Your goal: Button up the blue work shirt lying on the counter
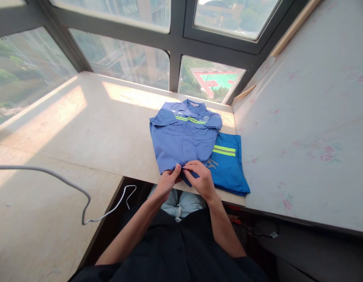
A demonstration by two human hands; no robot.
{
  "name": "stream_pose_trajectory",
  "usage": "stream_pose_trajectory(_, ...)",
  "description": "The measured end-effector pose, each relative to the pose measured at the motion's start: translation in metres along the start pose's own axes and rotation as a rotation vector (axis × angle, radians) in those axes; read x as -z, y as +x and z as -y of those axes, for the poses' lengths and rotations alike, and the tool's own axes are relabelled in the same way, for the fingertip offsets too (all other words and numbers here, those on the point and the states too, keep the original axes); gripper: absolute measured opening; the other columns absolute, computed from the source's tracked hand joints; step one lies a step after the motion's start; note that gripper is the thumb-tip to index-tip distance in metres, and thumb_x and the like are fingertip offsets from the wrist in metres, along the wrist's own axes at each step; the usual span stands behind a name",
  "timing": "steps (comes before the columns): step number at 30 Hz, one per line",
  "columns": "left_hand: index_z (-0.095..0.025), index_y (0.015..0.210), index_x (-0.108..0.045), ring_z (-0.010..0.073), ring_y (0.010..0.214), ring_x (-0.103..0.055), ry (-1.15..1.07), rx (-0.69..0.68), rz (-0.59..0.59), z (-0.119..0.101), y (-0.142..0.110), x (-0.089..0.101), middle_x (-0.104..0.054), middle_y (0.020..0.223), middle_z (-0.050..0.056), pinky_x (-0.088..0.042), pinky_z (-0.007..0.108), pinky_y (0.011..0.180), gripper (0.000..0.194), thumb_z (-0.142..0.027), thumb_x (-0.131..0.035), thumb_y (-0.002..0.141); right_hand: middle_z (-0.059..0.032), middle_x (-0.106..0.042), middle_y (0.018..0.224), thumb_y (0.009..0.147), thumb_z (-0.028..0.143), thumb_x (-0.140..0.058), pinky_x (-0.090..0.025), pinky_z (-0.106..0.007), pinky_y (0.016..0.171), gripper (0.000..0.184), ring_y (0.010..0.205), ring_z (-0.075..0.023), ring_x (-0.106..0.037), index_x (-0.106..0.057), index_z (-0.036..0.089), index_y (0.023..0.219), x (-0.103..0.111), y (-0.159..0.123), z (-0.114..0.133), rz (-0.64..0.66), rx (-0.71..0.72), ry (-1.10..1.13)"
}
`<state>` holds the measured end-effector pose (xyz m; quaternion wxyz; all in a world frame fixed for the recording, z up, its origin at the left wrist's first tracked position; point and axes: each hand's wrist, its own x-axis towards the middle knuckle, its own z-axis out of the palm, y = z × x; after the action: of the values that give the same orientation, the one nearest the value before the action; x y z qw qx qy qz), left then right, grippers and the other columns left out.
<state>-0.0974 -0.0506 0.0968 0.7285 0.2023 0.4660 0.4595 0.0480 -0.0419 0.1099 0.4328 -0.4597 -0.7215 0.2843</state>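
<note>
A blue short-sleeved work shirt (181,137) with yellow-green reflective stripes lies front up on the sill, its collar towards the window. At its bottom hem, on the button line, my left hand (169,180) pinches the cloth with the thumb on top. My right hand (200,178) meets it there, thumb and fingers closed on the same hem edge. What exactly sits between the fingertips is too small to make out. Beside the shirt, partly under its right side, is a folded brighter blue garment (228,172) with a striped band.
A grey-white cable (86,196) loops across the left part of the counter (46,211). Dark-framed windows (175,51) rise behind the sill. A flower-patterned wall (305,129) bounds the right side. Below the front edge, my lap (186,199) shows.
</note>
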Motion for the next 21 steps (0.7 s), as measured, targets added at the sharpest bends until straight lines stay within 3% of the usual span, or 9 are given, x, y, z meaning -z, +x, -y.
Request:
stream_pose_trajectory(5,-0.011,0.087,-0.073,0.0180,0.078,-0.065,0.084,-0.104,-0.034,0.001,0.000,0.008,-0.071,0.082,0.006,-0.057,0.034,0.078,0.055,-0.060,-0.080,0.062,-0.0066,-0.071,0.098,0.089,0.026,-0.059,-0.054,-0.028,0.076,0.012,0.087,-0.0174,-0.066,-0.068,0.018,0.092,-0.004,-0.005,-0.002,-0.009,-0.161,0.140)
stream_pose_trajectory(8,-0.011,0.074,-0.072,0.0146,0.065,-0.061,0.153,-0.162,-0.099,0.003,0.001,0.015,-0.068,0.070,0.004,-0.058,0.032,0.069,0.054,-0.062,-0.080,0.060,-0.0051,-0.070,0.091,0.088,0.032,-0.061,-0.052,-0.027,0.070,0.016,0.077,-0.0159,-0.064,-0.068,0.018,0.092,-0.008,-0.010,-0.005,0.012,-0.297,0.221)
stream_pose_trajectory(12,-0.011,0.067,-0.070,0.0177,0.063,-0.064,0.330,-0.215,-0.105,0.005,-0.001,0.024,-0.067,0.064,0.005,-0.057,0.031,0.064,0.051,-0.061,-0.074,0.068,-0.0014,-0.064,0.077,0.084,0.036,-0.063,-0.048,-0.024,0.062,0.019,0.065,-0.0131,-0.058,-0.063,0.018,0.089,-0.015,-0.014,-0.009,-0.041,-0.402,0.307)
stream_pose_trajectory(17,-0.012,0.067,-0.069,0.0182,0.064,-0.064,0.635,-0.372,-0.119,0.004,-0.011,0.026,-0.069,0.067,0.007,-0.049,0.026,0.060,0.039,-0.050,-0.072,0.074,-0.0007,-0.063,0.075,0.077,0.033,-0.065,-0.048,-0.024,0.061,0.018,0.066,-0.0129,-0.059,-0.054,0.019,0.080,-0.022,-0.014,-0.012,-0.141,-0.448,0.420)
stream_pose_trajectory(21,-0.014,0.062,-0.066,0.0152,0.059,-0.059,0.685,-0.489,-0.125,0.007,-0.013,0.022,-0.063,0.059,0.004,-0.043,0.023,0.054,0.034,-0.045,-0.068,0.077,-0.0028,-0.067,0.080,0.078,0.030,-0.061,-0.052,-0.026,0.069,0.014,0.073,-0.0142,-0.062,-0.052,0.019,0.078,-0.026,-0.014,-0.008,-0.169,-0.420,0.444)
